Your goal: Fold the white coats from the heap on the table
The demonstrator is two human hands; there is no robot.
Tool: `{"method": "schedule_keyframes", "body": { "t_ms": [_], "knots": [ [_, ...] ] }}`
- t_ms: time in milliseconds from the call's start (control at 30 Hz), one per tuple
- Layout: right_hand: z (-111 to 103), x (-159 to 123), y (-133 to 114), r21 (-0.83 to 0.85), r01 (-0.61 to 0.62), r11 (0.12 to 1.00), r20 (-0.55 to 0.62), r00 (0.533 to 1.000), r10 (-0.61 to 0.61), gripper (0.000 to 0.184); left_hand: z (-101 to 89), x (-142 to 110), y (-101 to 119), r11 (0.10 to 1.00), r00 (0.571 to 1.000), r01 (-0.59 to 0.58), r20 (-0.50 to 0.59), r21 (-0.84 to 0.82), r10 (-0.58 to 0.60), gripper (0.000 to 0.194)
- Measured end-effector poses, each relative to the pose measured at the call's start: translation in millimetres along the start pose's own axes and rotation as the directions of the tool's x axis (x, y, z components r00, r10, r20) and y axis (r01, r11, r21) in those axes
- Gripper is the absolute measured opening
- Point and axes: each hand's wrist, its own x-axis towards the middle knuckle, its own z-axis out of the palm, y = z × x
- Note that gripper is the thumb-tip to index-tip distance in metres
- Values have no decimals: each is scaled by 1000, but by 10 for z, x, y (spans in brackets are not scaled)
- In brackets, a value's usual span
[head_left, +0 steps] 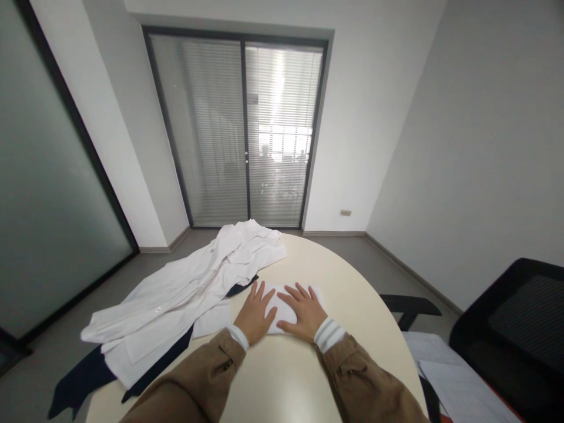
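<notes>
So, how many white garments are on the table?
2: a small folded one flat under both hands, left hand and right hand, and a coat spread at the left. More may hide under it.

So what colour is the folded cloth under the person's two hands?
White. The folded cloth lies flat under both hands on the cream table, seen in the head view.

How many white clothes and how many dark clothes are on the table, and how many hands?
White cloths: 2, a folded white cloth under both hands and a white coat spread beside it
Dark cloths: 1, a navy cloth under the coat
Hands: 2, left hand and right hand, flat on the folded cloth
Total: 5
</notes>
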Motion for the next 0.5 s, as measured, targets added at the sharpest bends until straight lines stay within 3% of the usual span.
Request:
{"method": "schedule_keyframes", "body": {
  "t_ms": [100, 233, 400, 500],
  "knots": [
    [-47, -31, -6, 21, 141, 990, 48, 989, -142, 93, 9, 17, -35, 1000, 1000, 10, -8, -22, -10, 55],
    [-14, -12, 6, 23, 109, 994, 42, 993, -110, 90, -13, 42, -57, 998, 999, 33, -9, -59, -34, 56],
    [95, 54, 147, -25, -115, 993, -28, 993, 115, 87, -10, 47, -67, 994, 997, 59, -36, -91, -62, 59],
    [114, 77, 324, -59, -352, 934, -142, 929, 341, 83, 5, 37, -61, 997, 999, 50, -6, -57, -51, 60]
  ]
}}
